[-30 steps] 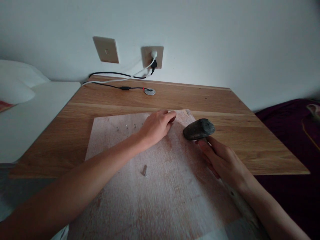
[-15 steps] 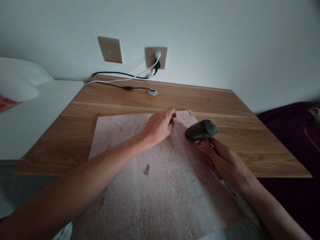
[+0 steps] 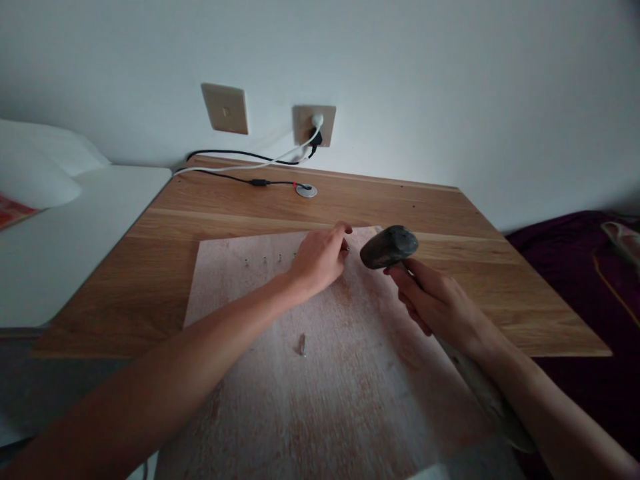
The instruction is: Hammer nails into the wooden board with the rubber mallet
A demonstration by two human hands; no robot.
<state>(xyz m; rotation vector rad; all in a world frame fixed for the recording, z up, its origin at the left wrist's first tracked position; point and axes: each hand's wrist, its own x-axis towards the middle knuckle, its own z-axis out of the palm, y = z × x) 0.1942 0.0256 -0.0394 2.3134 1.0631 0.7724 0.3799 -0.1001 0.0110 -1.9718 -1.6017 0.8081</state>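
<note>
My right hand (image 3: 430, 300) is wrapped round the handle of a hammer (image 3: 389, 247), close behind its dark, blunt head, which is raised over the far right part of a worn whitish board (image 3: 280, 400). Left of the hammer head, my left hand (image 3: 320, 260) rests near the board's far edge, thumb and finger pinched on a small nail (image 3: 347, 249); only a dark tip of it shows. Several small nails (image 3: 265, 259) stand in a row to the left of that hand. One loose nail-like metal piece (image 3: 303, 345) is nearer me on the board.
Under the board is a wooden desktop (image 3: 465, 293). Black and white cables (image 3: 240, 167) run along its back to a wall socket (image 3: 314, 125). A white surface (image 3: 110, 220) adjoins on the left, and dark purple cloth (image 3: 560, 247) lies to the right.
The hammer and my right hand have shifted left and slightly up, closer to my left hand. My left hand keeps its pinch at the same spot; the view has tilted slightly.
</note>
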